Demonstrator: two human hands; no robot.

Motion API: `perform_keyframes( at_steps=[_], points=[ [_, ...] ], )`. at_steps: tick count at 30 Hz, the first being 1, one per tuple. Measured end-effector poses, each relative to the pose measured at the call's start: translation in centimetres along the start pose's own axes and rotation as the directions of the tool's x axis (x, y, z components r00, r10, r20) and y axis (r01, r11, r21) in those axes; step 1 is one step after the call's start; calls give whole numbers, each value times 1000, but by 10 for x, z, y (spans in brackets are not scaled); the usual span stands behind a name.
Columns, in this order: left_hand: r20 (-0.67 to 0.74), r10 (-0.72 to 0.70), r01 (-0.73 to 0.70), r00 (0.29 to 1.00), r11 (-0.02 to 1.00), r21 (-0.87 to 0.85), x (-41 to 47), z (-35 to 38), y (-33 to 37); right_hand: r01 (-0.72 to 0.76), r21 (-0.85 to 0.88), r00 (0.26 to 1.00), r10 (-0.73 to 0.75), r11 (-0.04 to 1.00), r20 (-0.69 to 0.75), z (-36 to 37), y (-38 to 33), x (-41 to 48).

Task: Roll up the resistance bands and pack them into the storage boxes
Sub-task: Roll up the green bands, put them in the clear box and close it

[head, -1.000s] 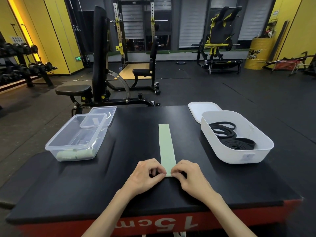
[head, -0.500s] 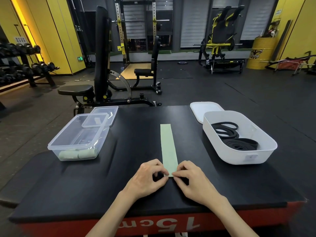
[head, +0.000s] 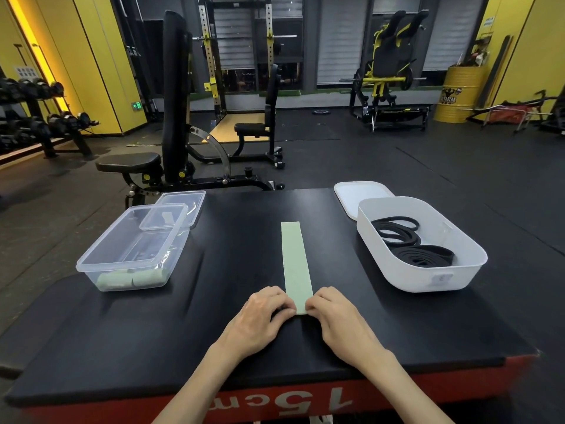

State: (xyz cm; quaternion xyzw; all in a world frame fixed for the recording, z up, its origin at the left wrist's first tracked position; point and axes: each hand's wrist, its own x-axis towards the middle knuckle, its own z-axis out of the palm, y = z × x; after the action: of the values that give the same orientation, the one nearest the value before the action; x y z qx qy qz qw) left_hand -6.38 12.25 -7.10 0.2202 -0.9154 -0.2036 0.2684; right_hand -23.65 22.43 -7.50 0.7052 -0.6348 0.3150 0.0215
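Pinching green band [head: 295,264] near end | between left hand [head: 263,320], right hand [head: 340,321]

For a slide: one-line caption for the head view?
Left hand and right hand pinch the near end of the green band; clear box holds green rolls, white bin black bands.

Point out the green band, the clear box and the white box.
green band [head: 295,258]: head view, middle of the flat strip.
clear box [head: 104,237]: head view, left rim.
white box [head: 422,280]: head view, near outer wall.
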Motion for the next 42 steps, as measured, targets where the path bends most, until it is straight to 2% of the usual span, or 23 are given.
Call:
perform_keyframes(
  at_steps=[11,21,35,42],
  points=[
    [-19,-8,8,1000,999,-42,-3,-1,1,20,14,1000,-21,1000,18,-2,1,-1],
    [-32,-32,31,999,999,-42,-1,-1,1,-40,90,999,39,995,10,-2,3,3],
    [-38,64,-66,997,997,-50,-3,-3,6,-130,93,990,124,987,63,1,5,9],
    [-37,21,-22,999,1000,-14,-3,-1,4,-47,54,999,48,997,-25,-2,-2,2]
  ],
)
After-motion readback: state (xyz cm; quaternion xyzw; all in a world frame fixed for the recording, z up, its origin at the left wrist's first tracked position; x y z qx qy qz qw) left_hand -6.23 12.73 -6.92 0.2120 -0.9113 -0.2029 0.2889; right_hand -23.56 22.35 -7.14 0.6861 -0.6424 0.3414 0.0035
